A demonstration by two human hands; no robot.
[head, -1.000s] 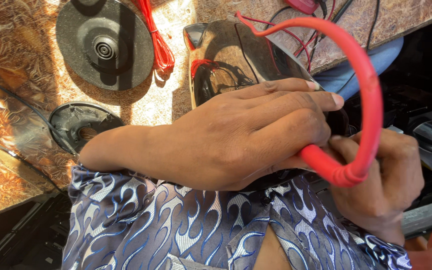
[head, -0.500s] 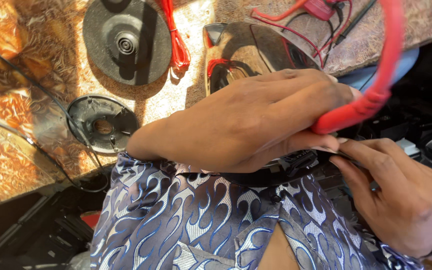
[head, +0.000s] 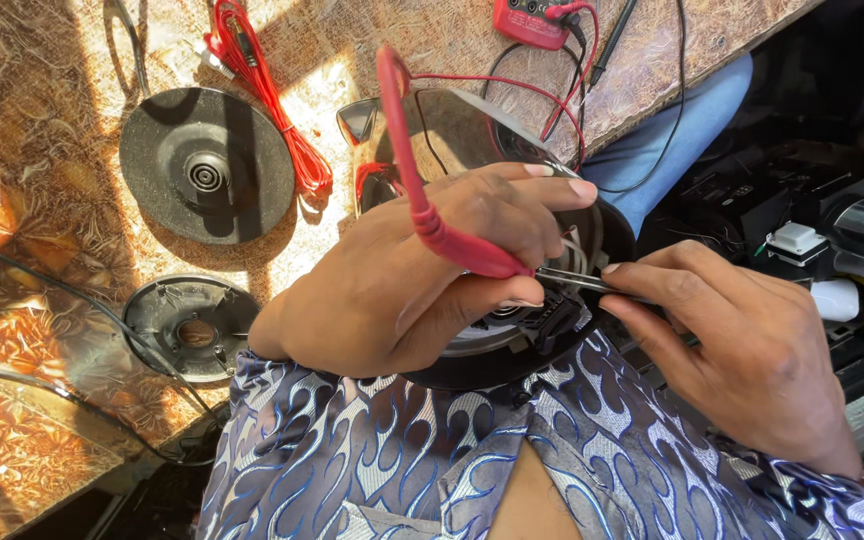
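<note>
Looking down through the head camera, the only view, the left hand (head: 422, 270) lay palm-down over the upturned base of a shiny metal kettle (head: 472, 130), fingers spread and curled round its rim so that the kettle was held steady on the person's lap against a blue-and-silver patterned shirt (head: 432, 460). A red test probe (head: 452, 240) sat clamped between the left thumb and forefinger; its red lead (head: 392, 110) rose in a loop above the knuckles. The probe's metal tip (head: 577, 281) pointed right, into the black wiring area of the kettle's underside (head: 542, 325).

The right hand (head: 742, 360) came in from the right, fingers bent, thumb and forefinger pinched close at the probe's metal tip; whether they grasped the tip itself or a second thin tool beside it could not be told.

On the patterned brown tabletop (head: 42, 130) beyond: a black round kettle base plate (head: 205, 165), a coiled red cable (head: 272, 100) just beside it, and a smaller black round cover (head: 189, 325) nearer the table's edge. A red multimeter (head: 530, 18) rested at the top edge of the view, with black and red leads trailing towards the kettle. Dark tools and parts lay in shadow at the right, too dim to identify.
</note>
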